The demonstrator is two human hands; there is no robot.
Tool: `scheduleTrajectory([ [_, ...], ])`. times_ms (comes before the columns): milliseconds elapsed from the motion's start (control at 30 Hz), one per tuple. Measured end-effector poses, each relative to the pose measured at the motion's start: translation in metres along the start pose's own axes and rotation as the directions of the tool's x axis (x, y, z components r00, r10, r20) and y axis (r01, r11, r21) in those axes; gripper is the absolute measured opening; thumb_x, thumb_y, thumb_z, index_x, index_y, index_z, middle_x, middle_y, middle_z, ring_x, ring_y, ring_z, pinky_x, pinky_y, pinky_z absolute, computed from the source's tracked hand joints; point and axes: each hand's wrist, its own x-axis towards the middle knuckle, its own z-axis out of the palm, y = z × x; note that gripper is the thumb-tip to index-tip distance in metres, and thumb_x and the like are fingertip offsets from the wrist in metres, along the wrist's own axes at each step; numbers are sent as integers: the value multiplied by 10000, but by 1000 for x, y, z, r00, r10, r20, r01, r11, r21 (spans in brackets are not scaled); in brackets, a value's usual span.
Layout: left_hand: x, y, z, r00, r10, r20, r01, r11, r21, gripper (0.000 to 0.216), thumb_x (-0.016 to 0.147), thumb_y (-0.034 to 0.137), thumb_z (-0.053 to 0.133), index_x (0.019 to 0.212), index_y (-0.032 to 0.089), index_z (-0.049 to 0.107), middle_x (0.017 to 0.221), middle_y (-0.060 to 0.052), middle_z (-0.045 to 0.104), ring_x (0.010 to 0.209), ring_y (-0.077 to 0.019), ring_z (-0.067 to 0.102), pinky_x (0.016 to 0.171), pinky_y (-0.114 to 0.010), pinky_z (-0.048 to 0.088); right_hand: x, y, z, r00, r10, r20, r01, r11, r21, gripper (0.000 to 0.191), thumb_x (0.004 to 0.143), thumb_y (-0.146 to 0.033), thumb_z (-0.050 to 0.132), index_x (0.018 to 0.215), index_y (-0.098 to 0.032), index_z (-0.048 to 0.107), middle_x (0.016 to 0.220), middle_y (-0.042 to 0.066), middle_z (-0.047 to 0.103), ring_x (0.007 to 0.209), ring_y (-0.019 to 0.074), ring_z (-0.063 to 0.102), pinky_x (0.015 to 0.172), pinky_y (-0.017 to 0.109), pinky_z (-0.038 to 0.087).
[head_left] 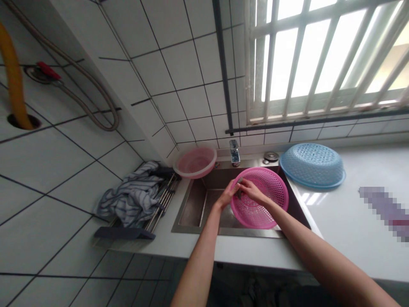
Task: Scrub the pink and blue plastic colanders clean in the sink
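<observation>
A pink colander (268, 187) is tilted over the sink (191, 209), its open side facing me. On its left rim, my left hand (225, 196) is closed, with the fingers behind the edge. My right hand (252, 190) reaches inside the same rim and presses a small grey-green scouring pad (239, 188) against the wall. The pad is partly covered by my fingers, so its full shape is hidden. Just behind the colander stands the chrome faucet (234, 152); I cannot make out whether water runs.
A pink basin (195, 163) sits at the sink's back left corner. An upside-down blue basket (312, 165) lies on the right counter, near a metal drain strainer (271, 156). Left of the sink, a striped cloth (131, 198) covers a rack (162, 200). A barred window (319, 59) is above.
</observation>
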Motion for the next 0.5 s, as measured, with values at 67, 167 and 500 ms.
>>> scheduleTrajectory([
  [67,0,-2,-3,1000,-29,-12,29,1000,11,675,895,687,670,1371,209,649,1445,-125,647,1387,-321,554,1259,-498,329,-5,2,10,984,36,172,-29,999,-43,308,849,-495,715,902,-193,679,819,35,689,639,156,563,599,279,465],
  [167,1,-3,-4,999,-34,-2,34,999,19,690,865,687,706,1363,213,657,1438,-120,653,1373,-325,566,1251,-502,342,-4,6,10,986,21,165,-5,995,-95,259,835,-444,712,890,-192,692,824,46,699,692,180,586,650,299,483],
  [500,-1,6,2,1000,-6,9,6,1000,-27,708,931,652,643,1434,155,601,1504,-161,603,1407,-366,522,1249,-501,331,4,9,-7,997,-63,33,67,989,-135,309,892,-472,650,991,-184,707,908,57,721,733,186,614,659,291,492],
])
